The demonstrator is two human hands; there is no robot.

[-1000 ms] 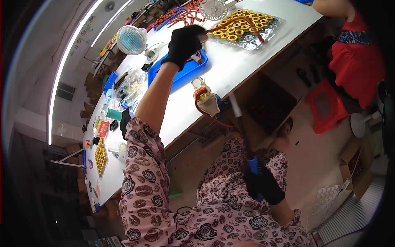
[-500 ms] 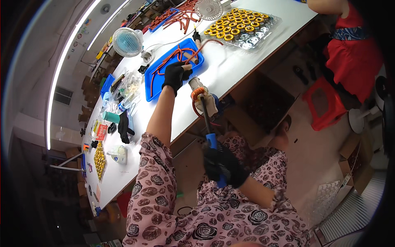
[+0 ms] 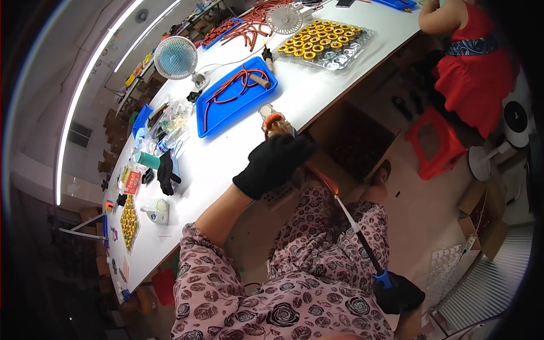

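Note:
In a black glove, my right hand [image 3: 399, 293] is closed around the blue handle of a long-shafted tool [image 3: 369, 249] at the lower right. The tool's dark shaft narrows to a pale tip, which meets an orange-red wire [image 3: 324, 180]. That wire runs up under my gloved left hand [image 3: 277, 161]. My left fingers look curled together, palm side hidden, so what they hold cannot be made out. Just beyond them, a copper-wound ring coil [image 3: 273, 120] sits on a pale holder [image 3: 266, 110] at the table edge; my hand partly covers this area.
A blue tray [image 3: 229, 116] holds red wires and a brown rod. Behind it are yellow ring cores [image 3: 320, 39] on clear plastic and a small fan [image 3: 175, 58]. Bags and bottles crowd the left. A red stool [image 3: 433, 144] stands at right, near a person in red.
My right hand has drawn the tool out of the ring coil, down and to the right, with wire at its tip. My left hand has come from the tray to just below the coil.

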